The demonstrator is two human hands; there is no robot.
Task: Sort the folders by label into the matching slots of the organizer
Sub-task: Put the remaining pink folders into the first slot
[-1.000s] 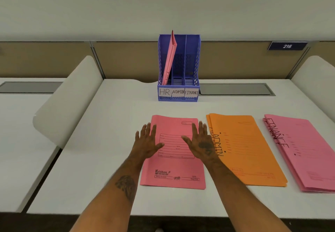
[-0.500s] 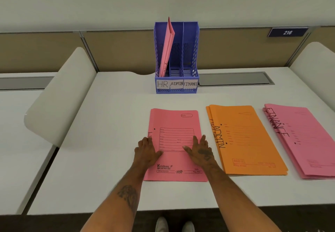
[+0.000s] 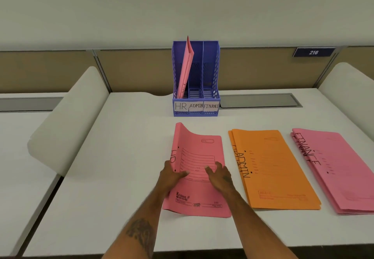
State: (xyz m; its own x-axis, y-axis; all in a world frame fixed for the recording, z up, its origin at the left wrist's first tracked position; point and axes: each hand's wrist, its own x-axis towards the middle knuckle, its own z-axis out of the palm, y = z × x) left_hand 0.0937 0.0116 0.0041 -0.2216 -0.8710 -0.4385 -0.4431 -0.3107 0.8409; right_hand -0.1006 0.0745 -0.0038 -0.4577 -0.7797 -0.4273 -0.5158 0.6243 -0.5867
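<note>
A pink folder marked HR [image 3: 199, 149] lies on the white desk in front of me, its left edge curled up off the surface. My left hand [image 3: 172, 176] grips that lifted left edge, thumb on top. My right hand [image 3: 220, 177] rests flat on the folder's front. The blue three-slot organizer [image 3: 211, 70] stands at the back, labelled HR, ADMIN, FINANCE. One pink folder [image 3: 186, 68] leans in its HR slot. An orange ADMIN stack [image 3: 273, 169] and a pink FINANCE stack [image 3: 336, 169] lie to the right.
White curved dividers stand at the left [image 3: 68, 121] and right [image 3: 352, 84] of the desk. A grey recessed tray [image 3: 259, 100] sits beside the organizer. A sign reading 216 [image 3: 313, 52] hangs on the back panel.
Both hands slid toward me down the HR folder. My left hand closed on its left edge and lifted it, so the folder now curls up on that side.
</note>
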